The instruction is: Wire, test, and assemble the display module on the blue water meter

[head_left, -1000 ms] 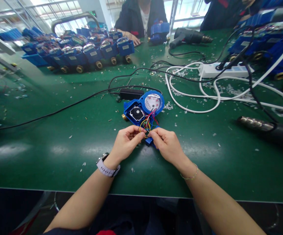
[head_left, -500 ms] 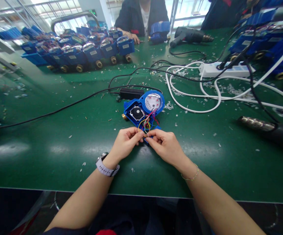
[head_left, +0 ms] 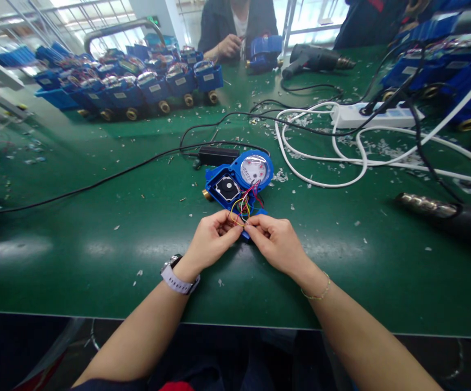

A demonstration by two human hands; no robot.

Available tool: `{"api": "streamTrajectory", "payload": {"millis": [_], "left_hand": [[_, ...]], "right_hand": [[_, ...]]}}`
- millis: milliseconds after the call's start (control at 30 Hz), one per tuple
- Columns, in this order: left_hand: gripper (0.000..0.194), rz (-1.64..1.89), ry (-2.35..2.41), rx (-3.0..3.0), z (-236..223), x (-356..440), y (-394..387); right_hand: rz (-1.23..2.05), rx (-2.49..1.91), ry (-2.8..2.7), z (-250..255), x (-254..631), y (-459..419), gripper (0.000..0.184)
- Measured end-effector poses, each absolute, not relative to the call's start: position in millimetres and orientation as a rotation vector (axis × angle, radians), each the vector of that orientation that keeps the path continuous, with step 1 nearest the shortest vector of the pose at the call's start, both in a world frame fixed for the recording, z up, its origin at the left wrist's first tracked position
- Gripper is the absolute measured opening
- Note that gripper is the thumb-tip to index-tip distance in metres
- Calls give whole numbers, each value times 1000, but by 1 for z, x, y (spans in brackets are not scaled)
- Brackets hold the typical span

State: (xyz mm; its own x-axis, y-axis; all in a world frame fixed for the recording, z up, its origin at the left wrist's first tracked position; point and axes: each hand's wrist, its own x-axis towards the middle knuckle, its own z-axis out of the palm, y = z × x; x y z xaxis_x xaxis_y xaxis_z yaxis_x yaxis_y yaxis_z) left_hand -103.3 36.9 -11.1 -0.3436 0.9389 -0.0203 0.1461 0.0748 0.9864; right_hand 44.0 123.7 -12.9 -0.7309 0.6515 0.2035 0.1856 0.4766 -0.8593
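Note:
A blue water meter (head_left: 214,176) lies on the green table with its round glass dial (head_left: 255,169) on the right and an open housing on the left. Thin coloured wires (head_left: 243,206) come out of it towards me. At its near side my left hand (head_left: 217,236) pinches wires between thumb and forefinger. Fingertip to fingertip with it, my right hand (head_left: 274,241) is closed in a pinch on the same wires. The exact wire ends are hidden by the fingers. A small blue part (head_left: 246,234) shows beneath the fingertips.
Rows of blue meters (head_left: 125,95) stand at the back left. A white power strip (head_left: 377,115) with looping cables lies at the right. One heat gun (head_left: 426,206) is at right, another heat gun (head_left: 320,58) farther back. Across the table sits a person (head_left: 239,32).
My hands stay at the wires with only slight finger shifts. The person across has raised a hand from the table to chest height.

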Motion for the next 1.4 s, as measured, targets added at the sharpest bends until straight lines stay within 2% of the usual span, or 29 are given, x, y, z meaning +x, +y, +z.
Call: {"api": "streamTrajectory", "payload": {"millis": [733,1067,1400], "left_hand": [[10,1297,1789,1376,-10,-101,36],[23,1331,1703,1193,-8,-102,36],[23,1359,1657,1087,-10,-100,38]], "right_hand": [[1164,-699,-2258,-11,44,123,16],[1147,-676,-2256,-13,45,121,7],[1319,-658,-2163,-13,44,124,17]]}}
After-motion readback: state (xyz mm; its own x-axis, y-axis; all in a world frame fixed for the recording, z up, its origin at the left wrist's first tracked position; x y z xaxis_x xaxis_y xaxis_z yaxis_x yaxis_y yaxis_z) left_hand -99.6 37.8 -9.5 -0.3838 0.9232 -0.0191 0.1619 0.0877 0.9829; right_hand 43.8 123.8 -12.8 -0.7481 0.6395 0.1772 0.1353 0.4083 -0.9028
